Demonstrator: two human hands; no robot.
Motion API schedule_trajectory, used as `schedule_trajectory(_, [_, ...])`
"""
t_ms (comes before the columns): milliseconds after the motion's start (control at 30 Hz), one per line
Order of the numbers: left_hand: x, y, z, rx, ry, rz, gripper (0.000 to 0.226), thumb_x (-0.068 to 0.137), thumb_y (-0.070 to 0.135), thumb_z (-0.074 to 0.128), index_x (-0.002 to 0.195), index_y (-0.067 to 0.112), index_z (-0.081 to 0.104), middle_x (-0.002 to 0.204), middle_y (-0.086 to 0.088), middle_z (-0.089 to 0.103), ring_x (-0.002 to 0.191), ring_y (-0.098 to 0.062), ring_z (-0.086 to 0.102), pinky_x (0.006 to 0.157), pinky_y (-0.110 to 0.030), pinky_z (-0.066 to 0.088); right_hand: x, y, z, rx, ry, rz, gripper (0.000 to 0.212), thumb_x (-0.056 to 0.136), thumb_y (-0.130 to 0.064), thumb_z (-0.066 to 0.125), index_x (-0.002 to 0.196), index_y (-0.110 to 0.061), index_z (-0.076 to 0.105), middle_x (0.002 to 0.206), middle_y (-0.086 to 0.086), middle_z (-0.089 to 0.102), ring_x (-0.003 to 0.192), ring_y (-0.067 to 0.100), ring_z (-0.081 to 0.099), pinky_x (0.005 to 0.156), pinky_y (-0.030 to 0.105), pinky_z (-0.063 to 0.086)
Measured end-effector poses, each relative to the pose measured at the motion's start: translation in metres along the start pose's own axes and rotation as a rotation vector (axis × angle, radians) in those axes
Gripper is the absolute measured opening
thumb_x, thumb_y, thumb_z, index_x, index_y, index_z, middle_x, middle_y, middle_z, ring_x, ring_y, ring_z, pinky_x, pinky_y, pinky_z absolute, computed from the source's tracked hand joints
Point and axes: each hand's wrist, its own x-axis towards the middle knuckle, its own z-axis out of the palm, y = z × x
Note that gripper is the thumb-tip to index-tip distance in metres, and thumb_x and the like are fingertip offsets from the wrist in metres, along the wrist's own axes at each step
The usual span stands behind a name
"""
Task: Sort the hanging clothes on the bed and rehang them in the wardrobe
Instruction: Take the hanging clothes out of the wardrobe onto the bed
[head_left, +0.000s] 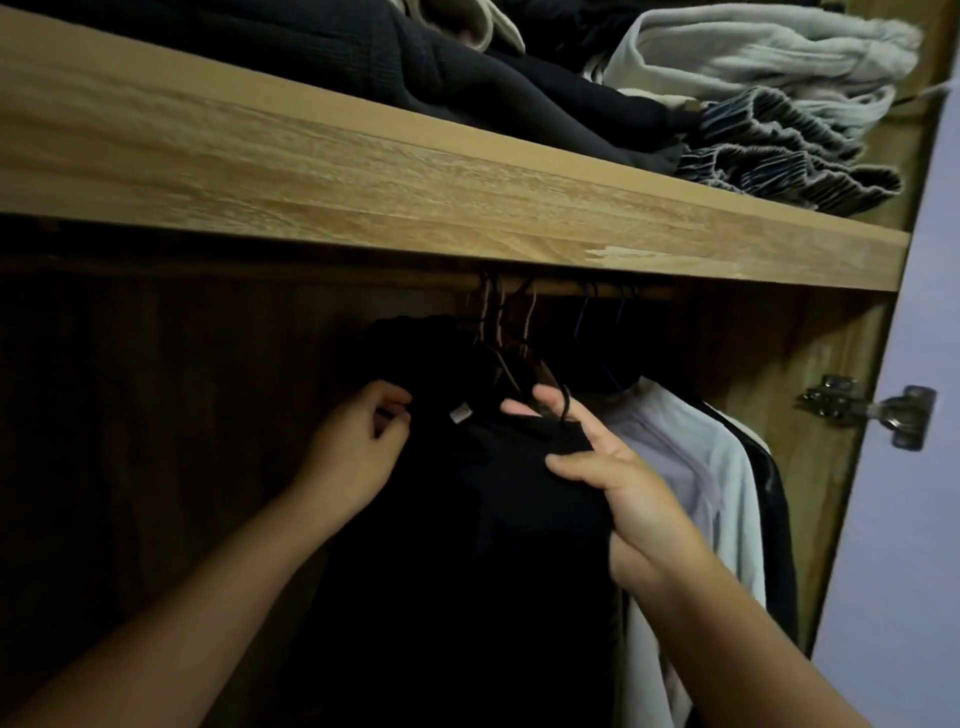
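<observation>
A black garment (467, 519) hangs in the dark wardrobe, its white neck label (460, 413) showing. My left hand (353, 452) pinches the garment's left shoulder with curled fingers. My right hand (608, 478) grips the right shoulder, thumb on the front and fingers reaching behind the collar. Several hanger hooks (506, 322) sit on the wooden rail (613, 292) above. A pale lilac shirt (691, 467) and a dark jacket (776, 499) hang to the right.
A wooden shelf (415, 192) crosses just above the rail, stacked with folded dark clothes (415, 62), a grey fleece (753, 47) and a striped cloth (789, 150). A metal door hinge (872, 410) sits on the right wall. The wardrobe's left part is dark.
</observation>
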Motion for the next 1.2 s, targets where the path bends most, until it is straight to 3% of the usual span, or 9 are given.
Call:
schedule_trajectory(100, [-0.001,-0.001,0.004,0.067,0.020,0.005,0.023,0.093,0.013,0.049,0.115,0.016,0.054,0.101,-0.003,0.058,0.076,-0.011,0.052,0.060,-0.024,0.038,-0.026,-0.008,-0.011,-0.082,-0.039,0.055,0.056,0.070,0.014,0.043,0.119,-0.009,0.056,0.119,0.011,0.066,0.106,0.029,0.064,0.087,0.036,0.055])
schedule_trajectory(233, [-0.007,0.003,0.017,0.231,0.112,0.097,0.040,0.091,0.007,0.050,0.131,0.008,0.046,0.130,-0.017,0.047,0.113,-0.034,0.051,0.094,-0.038,0.040,-0.065,-0.030,-0.023,-0.186,-0.071,0.109,0.050,0.072,0.016,0.047,0.112,-0.007,0.064,0.120,0.014,0.065,0.107,0.033,0.063,0.087,0.040,0.054])
schedule_trajectory(367, [-0.016,0.012,0.030,0.279,0.088,0.173,0.050,0.093,0.004,0.045,0.141,0.010,0.036,0.144,-0.015,0.037,0.131,-0.033,0.037,0.109,-0.041,0.029,-0.107,-0.061,-0.048,-0.174,-0.128,0.121,0.048,0.066,0.008,0.063,0.110,-0.011,0.067,0.125,0.017,0.061,0.109,0.035,0.062,0.084,0.039,0.055])
schedule_trajectory(433, [-0.024,0.021,0.038,0.314,0.041,0.213,0.049,0.095,0.012,0.044,0.143,0.013,0.034,0.147,-0.012,0.036,0.135,-0.032,0.033,0.110,-0.045,0.026,-0.128,-0.076,-0.058,-0.083,-0.200,0.136,0.044,0.084,0.013,0.048,0.124,-0.004,0.055,0.134,0.024,0.051,0.117,0.038,0.055,0.095,0.043,0.048])
schedule_trajectory(533, [-0.042,0.044,0.053,0.330,0.017,0.301,0.041,0.095,0.024,0.045,0.134,0.011,0.047,0.138,-0.011,0.048,0.131,-0.031,0.038,0.109,-0.051,0.025,-0.169,-0.097,-0.077,-0.056,-0.126,0.102,0.051,0.091,0.020,0.016,0.134,0.003,0.039,0.142,0.030,0.036,0.126,0.042,0.044,0.108,0.047,0.034])
schedule_trajectory(667, [-0.075,0.082,0.078,0.221,-0.066,0.338,0.021,0.090,0.020,0.056,0.101,0.004,0.065,0.096,-0.013,0.067,0.096,-0.030,0.060,0.087,-0.040,0.042,-0.231,-0.129,-0.087,-0.239,-0.078,0.148,0.039,0.085,0.004,0.057,0.123,-0.006,0.057,0.132,0.020,0.054,0.117,0.030,0.057,0.097,0.037,0.047])
schedule_trajectory(800, [-0.115,0.110,0.110,0.115,-0.115,0.307,0.013,0.087,0.016,0.061,0.075,0.009,0.063,0.069,-0.009,0.064,0.071,-0.028,0.060,0.063,-0.034,0.039,-0.292,-0.160,-0.089,-0.495,0.074,0.162,0.048,0.071,-0.017,0.077,0.117,-0.012,0.065,0.126,0.013,0.061,0.115,0.023,0.060,0.090,0.027,0.050])
schedule_trajectory(967, [-0.163,0.147,0.152,0.000,-0.103,0.310,0.015,0.087,0.011,0.060,0.075,0.003,0.064,0.070,-0.016,0.066,0.071,-0.033,0.060,0.063,-0.033,0.037,-0.362,-0.197,-0.085,-0.802,0.366,0.173,0.039,0.079,-0.001,0.069,0.112,-0.021,0.068,0.115,0.006,0.068,0.102,0.017,0.065,0.083,0.022,0.053])
schedule_trajectory(1200, [-0.215,0.214,0.203,-0.165,-0.202,0.376,0.019,0.089,0.015,0.058,0.073,0.006,0.062,0.067,-0.010,0.062,0.065,-0.024,0.053,0.055,-0.033,0.034,-0.444,-0.231,-0.077,-1.242,0.754,0.183,0.016,0.089,-0.010,0.060,0.089,-0.021,0.072,0.075,-0.006,0.070,0.070,0.003,0.062,0.066,0.011,0.048])
